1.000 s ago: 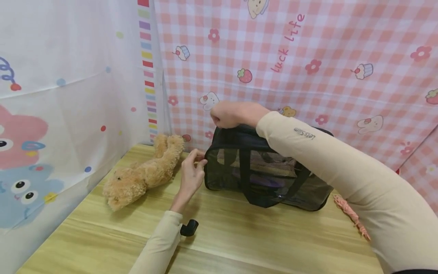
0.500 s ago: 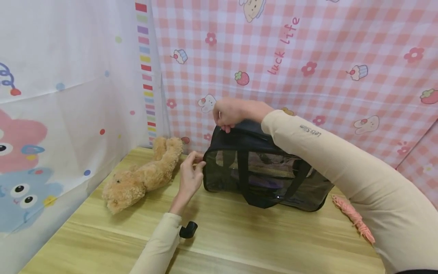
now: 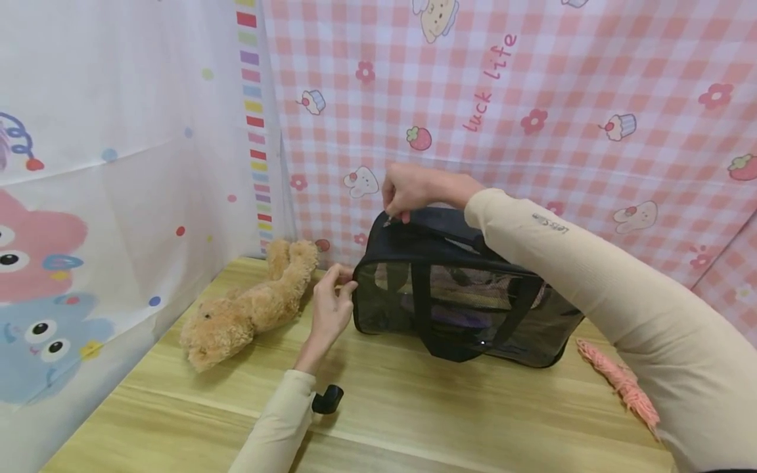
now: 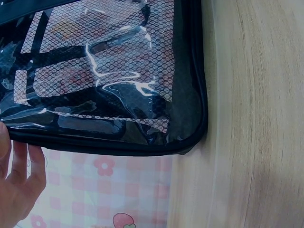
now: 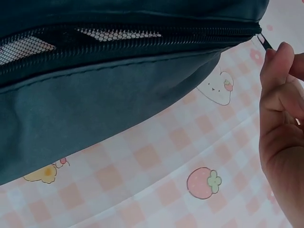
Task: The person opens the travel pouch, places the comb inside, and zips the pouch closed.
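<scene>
A black bag [image 3: 452,315] with see-through and mesh sides stands on the wooden table. My left hand [image 3: 332,305] pinches its left edge, thumb in front and fingers [image 4: 35,166] behind. Above the bag's left top end, my right hand [image 3: 408,190] pinches a small dark zipper pull [image 5: 267,43] between thumb and forefinger. The top zipper [image 5: 190,38] runs away from the pull; its two rows of teeth lie close together near it and part farther along, where pale mesh shows through the gap. Purple and pinkish shapes show dimly inside the bag.
A tan plush toy [image 3: 248,315] lies left of the bag. On the right, a bundle of pink cord [image 3: 618,381] lies beside my right sleeve. Behind the bag hangs a pink checked cloth [image 3: 331,151], with a white printed sheet [image 3: 148,184] at left.
My right hand has moved a little to the right along the bag's top, and a slit in the top has come into view. The left hand keeps its grip on the edge.
</scene>
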